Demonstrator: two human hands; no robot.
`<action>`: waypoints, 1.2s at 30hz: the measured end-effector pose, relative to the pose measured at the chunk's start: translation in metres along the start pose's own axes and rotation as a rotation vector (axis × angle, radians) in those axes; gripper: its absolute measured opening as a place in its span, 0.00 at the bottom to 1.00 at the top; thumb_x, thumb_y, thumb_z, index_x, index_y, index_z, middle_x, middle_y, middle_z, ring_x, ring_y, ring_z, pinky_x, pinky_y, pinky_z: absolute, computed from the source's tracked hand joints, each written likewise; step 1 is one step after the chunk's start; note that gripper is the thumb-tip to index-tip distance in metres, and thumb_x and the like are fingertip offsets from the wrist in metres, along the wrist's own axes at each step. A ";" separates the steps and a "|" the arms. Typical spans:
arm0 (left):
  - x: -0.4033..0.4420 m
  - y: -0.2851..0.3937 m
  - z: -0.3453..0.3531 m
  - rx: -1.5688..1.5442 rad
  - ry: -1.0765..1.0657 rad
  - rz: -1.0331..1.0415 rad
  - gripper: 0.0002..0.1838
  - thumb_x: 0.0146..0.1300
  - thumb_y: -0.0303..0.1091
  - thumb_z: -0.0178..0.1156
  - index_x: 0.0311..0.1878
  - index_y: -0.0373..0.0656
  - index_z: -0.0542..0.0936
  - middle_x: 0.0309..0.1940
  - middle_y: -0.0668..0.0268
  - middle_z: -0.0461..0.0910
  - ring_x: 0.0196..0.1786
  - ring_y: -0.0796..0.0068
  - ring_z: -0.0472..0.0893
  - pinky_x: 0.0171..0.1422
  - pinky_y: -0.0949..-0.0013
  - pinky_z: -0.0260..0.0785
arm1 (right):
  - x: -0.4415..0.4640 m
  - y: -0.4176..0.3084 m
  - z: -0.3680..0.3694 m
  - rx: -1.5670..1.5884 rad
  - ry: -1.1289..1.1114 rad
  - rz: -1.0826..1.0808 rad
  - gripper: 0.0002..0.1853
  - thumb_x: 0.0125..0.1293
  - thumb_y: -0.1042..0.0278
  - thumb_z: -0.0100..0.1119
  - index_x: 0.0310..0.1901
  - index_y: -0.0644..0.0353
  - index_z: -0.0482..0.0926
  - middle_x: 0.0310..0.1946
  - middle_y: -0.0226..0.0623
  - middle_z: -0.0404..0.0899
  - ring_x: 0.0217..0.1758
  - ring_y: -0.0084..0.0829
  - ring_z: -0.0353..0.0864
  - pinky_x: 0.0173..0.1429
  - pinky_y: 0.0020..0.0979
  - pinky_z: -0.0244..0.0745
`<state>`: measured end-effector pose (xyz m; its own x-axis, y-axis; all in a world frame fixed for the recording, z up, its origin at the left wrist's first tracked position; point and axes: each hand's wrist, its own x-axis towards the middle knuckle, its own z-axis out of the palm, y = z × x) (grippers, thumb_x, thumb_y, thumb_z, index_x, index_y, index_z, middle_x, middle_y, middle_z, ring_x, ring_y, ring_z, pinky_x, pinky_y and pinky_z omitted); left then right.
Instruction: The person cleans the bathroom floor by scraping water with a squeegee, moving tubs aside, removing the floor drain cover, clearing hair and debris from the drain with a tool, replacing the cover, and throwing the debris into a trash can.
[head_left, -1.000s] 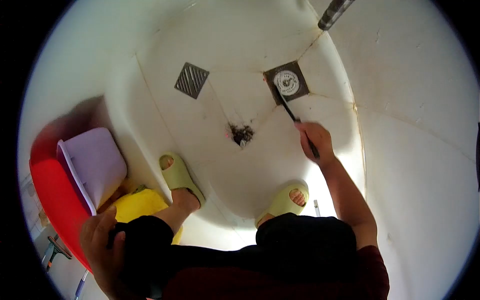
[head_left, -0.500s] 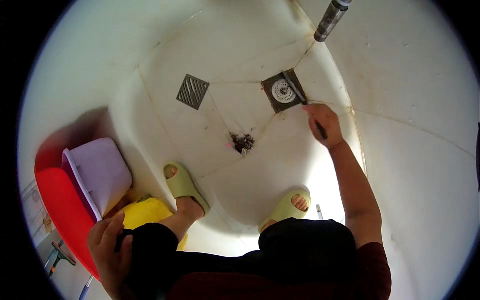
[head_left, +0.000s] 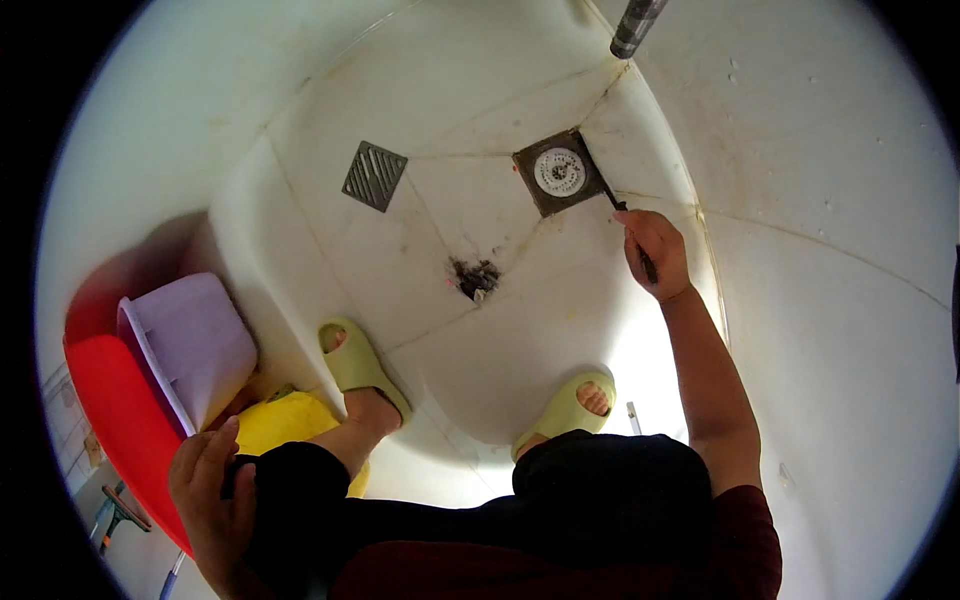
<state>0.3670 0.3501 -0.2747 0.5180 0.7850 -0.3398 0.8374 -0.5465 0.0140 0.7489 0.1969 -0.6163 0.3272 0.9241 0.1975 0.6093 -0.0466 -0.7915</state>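
Observation:
My right hand (head_left: 660,250) is closed round a slim dark-handled brush (head_left: 617,202). The brush's far end lies along the right edge of a square floor drain (head_left: 547,205), which has a round white perforated strainer (head_left: 560,173) in its middle. To the left, a slotted metal drain cover (head_left: 375,177) rests loose on the tiles. Between them and closer to me is a clump of dark dirt and hair (head_left: 474,281). My left hand (head_left: 207,480) hangs by my left knee with its fingers apart, holding nothing.
A red basin (head_left: 110,400) on the left holds a lilac plastic tub (head_left: 195,335), with something yellow (head_left: 285,422) beside it. My green slippers (head_left: 362,365) stand on the pale tiled floor. A grey pipe (head_left: 637,28) comes down at the top. A squeegee (head_left: 124,508) lies at lower left.
The brush end has moved from across the drain's upper right part to its right edge. The view has shifted slightly; my left hand stays by my knee.

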 end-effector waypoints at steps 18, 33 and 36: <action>-0.002 0.004 -0.007 -0.021 -0.025 -0.011 0.21 0.44 0.22 0.60 0.47 0.38 0.76 0.35 0.57 0.75 0.37 0.63 0.74 0.45 0.64 0.65 | -0.054 -0.057 0.039 0.023 -0.081 -0.195 0.19 0.43 0.85 0.55 0.41 0.62 0.74 0.30 0.41 0.74 0.26 0.37 0.74 0.31 0.32 0.70; 0.113 -0.011 0.051 0.055 -0.261 0.533 0.18 0.51 0.34 0.61 0.47 0.45 0.75 0.35 0.61 0.76 0.36 0.59 0.75 0.42 0.58 0.68 | -0.045 -0.085 0.065 0.049 -0.128 -0.311 0.12 0.50 0.73 0.56 0.38 0.57 0.71 0.20 0.32 0.70 0.25 0.37 0.70 0.33 0.35 0.66; 0.181 -0.027 0.112 -0.018 -0.210 0.399 0.17 0.54 0.35 0.59 0.48 0.45 0.75 0.35 0.59 0.77 0.32 0.63 0.76 0.41 0.62 0.70 | -0.040 -0.080 0.050 0.034 -0.127 -0.177 0.16 0.48 0.77 0.57 0.42 0.57 0.71 0.26 0.36 0.72 0.29 0.39 0.73 0.36 0.37 0.69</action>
<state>0.4185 0.4743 -0.4424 0.7562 0.4364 -0.4875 0.5827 -0.7880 0.1985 0.6508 0.1827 -0.5899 0.1223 0.9573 0.2620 0.6238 0.1312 -0.7705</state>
